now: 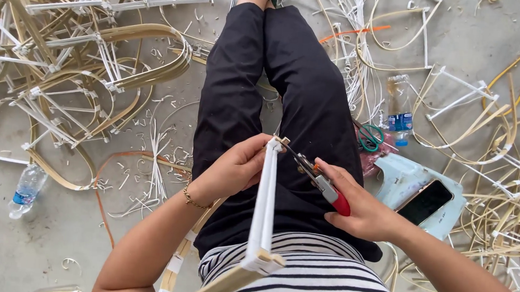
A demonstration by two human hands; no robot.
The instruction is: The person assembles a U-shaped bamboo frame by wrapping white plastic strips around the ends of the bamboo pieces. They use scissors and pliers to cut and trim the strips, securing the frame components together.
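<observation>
I sit on the concrete floor (66, 225) with the frame piece (264, 205) standing up across my lap, a bar wrapped in white strip with bare cane showing at the near corner. My left hand (235, 168) is closed around the top of that bar, thumb and fingers pressing the white wrap just under the end. My right hand (366, 214) is clamped on the red handles of the cutters (314, 178), and their tip sits right at the top corner of the bar, touching or almost touching the loose end there; I cannot tell whether the blades have bitten yet. The wrap runs the whole length of this bar, so I judge the winding on this piece is done and only the trimming of the end is left. To my left lies a big pile of frames (80, 59) with white bindings at the joints, and white offcuts (152, 158) scatter the floor beside my leg. To my right, more loose cane (506, 194), green scissors (369, 137), a phone (426, 202) on a pale blue stool (398, 174) and 1 water bottle (399, 112); another bottle (26, 190) lies far left.
</observation>
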